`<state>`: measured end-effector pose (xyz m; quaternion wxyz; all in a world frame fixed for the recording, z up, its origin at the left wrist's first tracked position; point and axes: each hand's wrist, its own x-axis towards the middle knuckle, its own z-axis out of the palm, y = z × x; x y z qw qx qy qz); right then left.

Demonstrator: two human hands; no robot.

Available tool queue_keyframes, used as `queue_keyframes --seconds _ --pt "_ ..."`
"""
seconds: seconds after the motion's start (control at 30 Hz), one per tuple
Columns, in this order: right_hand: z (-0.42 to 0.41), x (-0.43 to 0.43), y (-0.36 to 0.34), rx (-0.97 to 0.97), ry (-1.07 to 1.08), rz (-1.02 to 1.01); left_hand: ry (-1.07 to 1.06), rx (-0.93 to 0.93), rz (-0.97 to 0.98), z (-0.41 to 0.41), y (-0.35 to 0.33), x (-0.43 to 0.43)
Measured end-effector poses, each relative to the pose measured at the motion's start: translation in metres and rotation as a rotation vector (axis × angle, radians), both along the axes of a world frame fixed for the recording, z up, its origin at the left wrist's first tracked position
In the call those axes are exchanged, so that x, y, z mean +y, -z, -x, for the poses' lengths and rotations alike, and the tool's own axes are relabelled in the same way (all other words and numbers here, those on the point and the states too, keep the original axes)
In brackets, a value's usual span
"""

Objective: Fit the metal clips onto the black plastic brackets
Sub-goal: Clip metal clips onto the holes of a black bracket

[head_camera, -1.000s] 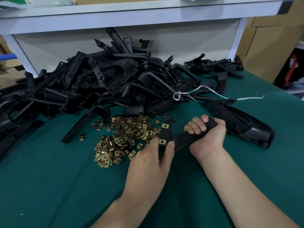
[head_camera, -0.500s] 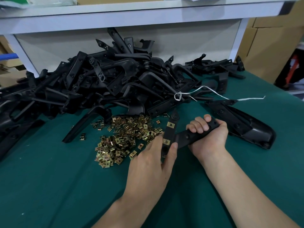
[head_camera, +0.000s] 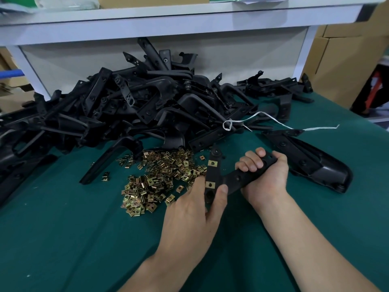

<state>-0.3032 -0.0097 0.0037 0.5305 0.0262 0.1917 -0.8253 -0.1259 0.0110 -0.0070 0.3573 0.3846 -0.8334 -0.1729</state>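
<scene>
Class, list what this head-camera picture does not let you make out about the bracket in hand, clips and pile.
Head view: held bracket far end, wrapped by the right hand.
Its lower tip, and whether the lower fitted clip is seated: partly covered by the left hand.
Loose clips: too small to count.
Bracket pile: cut off by the left edge.
</scene>
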Motion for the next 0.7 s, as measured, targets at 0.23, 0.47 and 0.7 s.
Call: queue_keyframes --seconds 0.23,0.47,0.7 --pt "-0.002 -0.001 -0.002 0.08 -0.024 -0.077 0.0 0.115 -0.093 -0.001 -0.002 0.0" --pt "-0.008 -0.002 -0.006 0.413 0.061 -0.203 0.06 0.262 -0.173 -0.004 -0.002 -0.004" --pt "-0.038 0.009 -0.017 0.405 -0.363 -0.232 0.23 0.38 0.102 -0.01 -0.009 -0.008"
